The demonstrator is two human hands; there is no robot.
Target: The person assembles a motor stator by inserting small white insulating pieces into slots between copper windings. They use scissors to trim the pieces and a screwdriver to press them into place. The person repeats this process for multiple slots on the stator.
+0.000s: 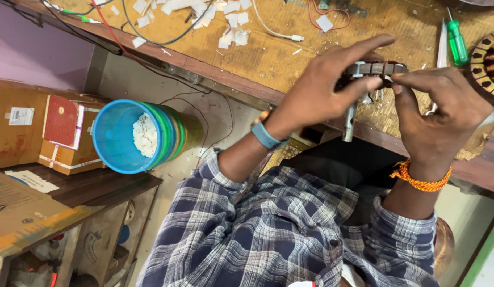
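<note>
- The worktop [289, 56], a worn brown board strewn with white paper scraps and loose wires, ran across the top of the frame from upper left to right edge.
- The person's checked blue and white shirt [279, 228] filled the lower middle of the frame, sleeves rolled to the forearms.
- A stack of cardboard boxes [39, 133] sat at the left edge, on a dark shelf below the worktop.
- A nest of plastic tubs [138, 135], the innermost blue, lay tipped on its side just right of the boxes, with white scraps inside.
- The left hand [324, 87], with a blue band on its wrist, was at upper centre; its grip pinched the left end of a small grey metal stator ring [377, 69], forefinger stretched over the top.
- The right hand [441, 114], with an orange thread band on its wrist, was at the right; its grip pinched the ring's right end between thumb and forefinger.
- The ring was held in the air over the worktop's front edge, between both hands.
- A green-handled screwdriver [457, 42] lay on the worktop at upper right, near a larger wound stator [489, 64] at the frame edge.
</note>
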